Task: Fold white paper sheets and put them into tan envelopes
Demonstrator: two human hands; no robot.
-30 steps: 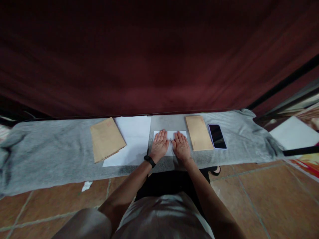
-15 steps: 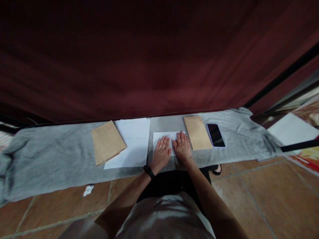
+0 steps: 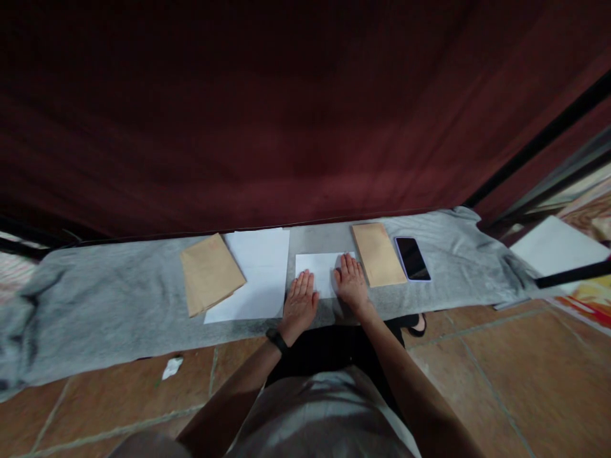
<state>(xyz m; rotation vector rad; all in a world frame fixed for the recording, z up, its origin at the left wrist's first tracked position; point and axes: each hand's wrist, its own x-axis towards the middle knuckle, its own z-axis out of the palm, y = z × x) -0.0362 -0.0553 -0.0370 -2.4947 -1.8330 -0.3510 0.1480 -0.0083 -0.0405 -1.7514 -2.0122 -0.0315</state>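
Note:
A small white sheet of paper, seemingly folded, lies on the grey cloth in front of me. My left hand rests flat at its lower left corner, fingers stretched out. On its right side lies my right hand, also flat, with the fingertips near the top edge. Just right of that hand is a brown envelope. To the left, larger white sheets of paper lie partly under a stack of brown envelopes.
A phone in a purple case lies right of the single envelope. Grey cloth covers the long narrow surface, with a dark red panel rising behind it. A crumpled white scrap is on the tiled floor.
My left hand has slid left and toward me, from the middle of the small paper to its lower left corner. My right hand stays almost in place on the paper.

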